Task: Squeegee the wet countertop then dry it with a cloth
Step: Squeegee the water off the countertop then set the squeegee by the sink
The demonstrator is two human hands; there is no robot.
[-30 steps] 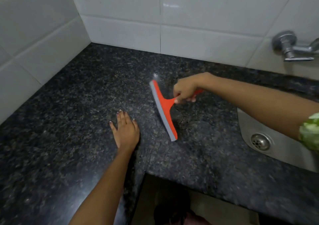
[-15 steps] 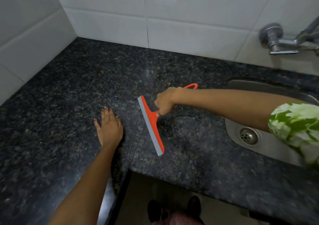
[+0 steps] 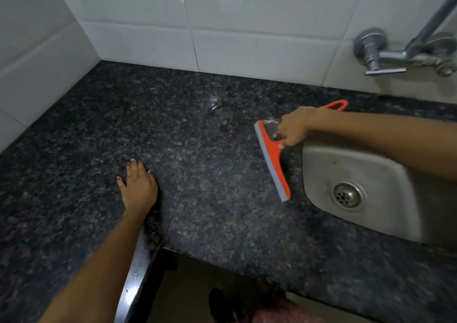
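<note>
Squeegee (image 3: 272,159) down on the dark granite surface (image 3: 197,149), blade just beside the sink (image 3: 358,174) rim, right hand (image 3: 294,129) wrapped tight around the orange handle. Left hand (image 3: 138,186) flat on the stone, fingers together, gripping nothing. Looks like a stroke ending at the basin, pushing water in. Still a glint of wet (image 3: 214,106) near the back wall, so squeegeeing seems unfinished. No cloth in sight; drying not yet begun. No brand, label or readable writing anywhere.
</note>
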